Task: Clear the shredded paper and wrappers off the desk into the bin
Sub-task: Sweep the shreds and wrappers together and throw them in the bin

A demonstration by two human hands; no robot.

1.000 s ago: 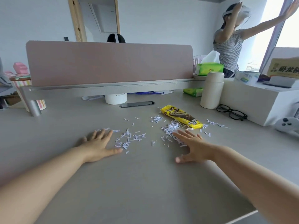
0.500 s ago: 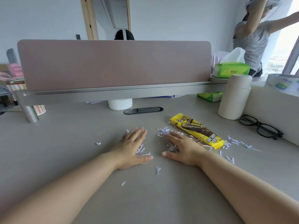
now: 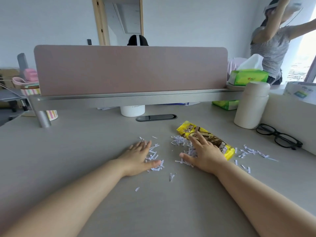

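— Where the two forearms come in from the bottom corners of the frame, what is met first on the desk (image 3: 82, 151)?

— Just below centre, a few stray shreds (image 3: 171, 176) are scattered, nearer than either hand.

— And how are the hands held?

— Both are laid palm down with the fingers straight and nothing is gripped. The left hand (image 3: 136, 159) is set left of centre, and white strips are bunched against its thumb and forefinger. The right hand (image 3: 203, 156) is spread right of centre. Its thumb is stretched toward the other hand, and its fingers are laid over paper and onto the wrapper's edge.

— Where is the rubbish found?

— The shredded paper (image 3: 177, 142) is heaped mostly between and under the two hands at mid-frame. A looser trail (image 3: 253, 152) is strewn toward the right edge. The yellow snack wrapper (image 3: 222, 147) is lying flat and slanted, touched by the right fingers and reaching up and left past them.

— What is seen further back?

— Black-framed glasses (image 3: 278, 138) are placed at the right, beside a cream flask (image 3: 251, 106) that is stood upright. An oval cable grommet (image 3: 156, 117) is set into the desktop above centre, with a white cup (image 3: 132, 110) behind it under the rail. A pink divider panel (image 3: 130, 71) is mounted across the upper half. A green tissue pack (image 3: 248, 77) is seen at its right end. A person in a striped top (image 3: 271, 48), arms raised, is visible in the upper right corner.
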